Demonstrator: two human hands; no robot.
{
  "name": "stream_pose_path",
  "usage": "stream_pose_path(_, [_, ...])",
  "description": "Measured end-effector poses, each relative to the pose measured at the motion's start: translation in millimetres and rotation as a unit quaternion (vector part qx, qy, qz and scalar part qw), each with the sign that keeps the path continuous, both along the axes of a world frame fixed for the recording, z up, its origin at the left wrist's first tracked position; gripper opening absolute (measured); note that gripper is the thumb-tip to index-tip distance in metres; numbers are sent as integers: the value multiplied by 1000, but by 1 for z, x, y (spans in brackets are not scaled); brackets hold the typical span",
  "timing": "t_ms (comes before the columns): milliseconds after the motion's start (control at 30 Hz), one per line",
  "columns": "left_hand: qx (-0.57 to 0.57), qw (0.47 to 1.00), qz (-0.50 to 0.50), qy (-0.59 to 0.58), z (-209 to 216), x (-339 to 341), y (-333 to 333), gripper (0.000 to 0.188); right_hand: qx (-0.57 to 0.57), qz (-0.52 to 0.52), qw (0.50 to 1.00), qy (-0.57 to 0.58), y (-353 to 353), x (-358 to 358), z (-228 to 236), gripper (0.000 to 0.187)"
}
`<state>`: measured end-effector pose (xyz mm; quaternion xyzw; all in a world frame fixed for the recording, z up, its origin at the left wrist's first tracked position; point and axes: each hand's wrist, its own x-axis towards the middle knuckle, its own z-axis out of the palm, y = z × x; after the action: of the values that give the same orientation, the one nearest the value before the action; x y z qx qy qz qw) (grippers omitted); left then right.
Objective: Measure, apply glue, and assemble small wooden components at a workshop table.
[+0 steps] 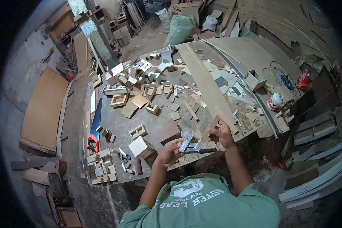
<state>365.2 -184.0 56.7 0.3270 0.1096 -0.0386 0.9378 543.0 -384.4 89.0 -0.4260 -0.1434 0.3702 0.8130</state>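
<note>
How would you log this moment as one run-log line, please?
left hand: small pale-blue piece | right hand: thin brown strip | near: small round container | worktable left: saw, scissors

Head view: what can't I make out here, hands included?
In the head view:
Pale piece in the left hand: too small to identify.
Brown wood piece: partly hidden by the right hand.
Round cup: contents too small to tell.
Green shirt: cut off by the lower edge.

You are in a wood workshop: a blue saw [97, 117] lies left, little wood blocks [152, 109] dot the table [112, 123].
</note>
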Motion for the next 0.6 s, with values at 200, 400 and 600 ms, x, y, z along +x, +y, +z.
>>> stream_pose_path(200, [33,999,28,15,4,-1,-5,39,-16,-51,998,-34,16,-13,7,49])
stream_pose_path(400, [39,999,9,13,1,-4,-3,37,-28,-81,991,-105,24,0,-5,51])
stream_pose_path(600, [29,998,51,27,0,-6,-3,37,-13,-115,987,-108,18,-5,8,58])
